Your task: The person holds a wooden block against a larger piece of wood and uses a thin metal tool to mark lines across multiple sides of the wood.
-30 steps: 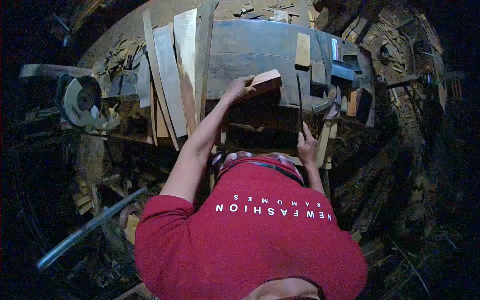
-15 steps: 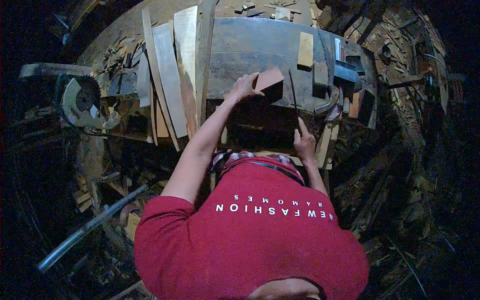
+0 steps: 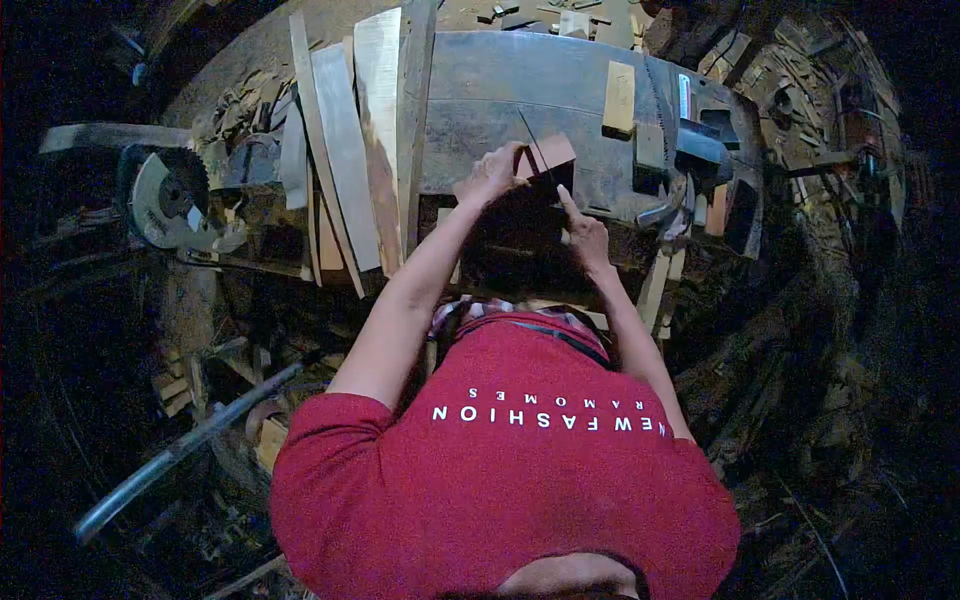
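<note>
A reddish-brown wood block (image 3: 556,151) rests near the front edge of the dark workbench (image 3: 480,110). My left hand (image 3: 490,178) is closed round the block's left end. In my right hand (image 3: 588,238) is a thin dark-bladed saw (image 3: 536,146), seen nearly edge-on. Its blade lies across the block's top, slanting up and left, and the index finger stretches along it. The handle is hidden in my fist, and deep shadow covers the block's front side.
Long boards (image 3: 345,150) lie on the bench's left, beside a toothed circular blade (image 3: 175,195). To the right are a pale wood block (image 3: 619,98), a hammer-like tool (image 3: 665,208) and a blue-grey block (image 3: 702,148). Wood scraps litter the surroundings.
My right hand has moved up and left, bringing the saw from beside the block to across its top. My left hand still holds the block.
</note>
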The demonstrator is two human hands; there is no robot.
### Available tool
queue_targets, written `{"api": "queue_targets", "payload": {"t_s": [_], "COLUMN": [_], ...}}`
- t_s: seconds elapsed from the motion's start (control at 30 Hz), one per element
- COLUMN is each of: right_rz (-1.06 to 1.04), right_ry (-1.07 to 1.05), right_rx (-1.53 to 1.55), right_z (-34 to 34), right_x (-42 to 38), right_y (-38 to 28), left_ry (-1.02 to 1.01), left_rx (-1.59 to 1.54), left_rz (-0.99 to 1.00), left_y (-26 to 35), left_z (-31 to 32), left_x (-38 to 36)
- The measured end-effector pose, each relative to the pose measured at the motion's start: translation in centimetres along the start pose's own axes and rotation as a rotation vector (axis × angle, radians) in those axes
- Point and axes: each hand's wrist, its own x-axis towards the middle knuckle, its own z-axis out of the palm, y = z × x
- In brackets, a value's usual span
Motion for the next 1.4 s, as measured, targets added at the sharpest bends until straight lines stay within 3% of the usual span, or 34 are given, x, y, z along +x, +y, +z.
{"api": "queue_targets", "payload": {"t_s": [0.1, 0.23, 0.3, 0.43, 0.83, 0.93, 1.17, 1.23, 1.33, 1.4], "right_rz": [-0.034, -0.156, -0.178, -0.219, -0.050, -0.100, -0.057, -0.077, -0.068, -0.069], "right_ry": [-0.015, 0.003, 0.026, 0.072, -0.077, 0.007, -0.038, 0.046, 0.057, 0.068], "right_rx": [-0.028, -0.029, -0.052, -0.082, -0.075, -0.017, 0.033, -0.004, -0.006, 0.005], "right_z": [0.3, 1.1, 1.5, 2.1, 3.6, 4.1, 3.7, 4.1, 5.3, 5.4], "right_x": [0.2, -0.1, -0.2, -0.3, -0.6, -0.6, -0.1, 1.2, 3.7, 3.8], "right_y": [0.2, 1.1, 1.5, 2.0, 0.8, 1.0, 0.4, 0.3, 0.1, 0.2], "left_ry": [0.123, 0.131, 0.256, 0.256, 0.193, 0.203, 0.250, 0.278, 0.193, 0.310], "left_rx": [0.174, 0.286, 0.365, 0.368, 0.370, 0.402, 0.438, 0.462, 0.389, 0.379], "left_rz": [0.043, 0.062, 0.160, 0.130, 0.000, 0.013, 0.020, 0.031, -0.021, 0.062], "left_y": [0.2, 1.6, 1.4, 1.2, 1.9, 1.8, 0.9, 1.3, 1.4, 1.2], "left_z": [0.6, 0.0, 0.6, 1.6, 2.1, 2.4, 3.4, 2.9, 2.9, 2.9], "left_x": [-1.0, -1.0, -0.6, 0.1, 0.4, 0.4, 0.6, 0.4, 0.1, -0.1]}}
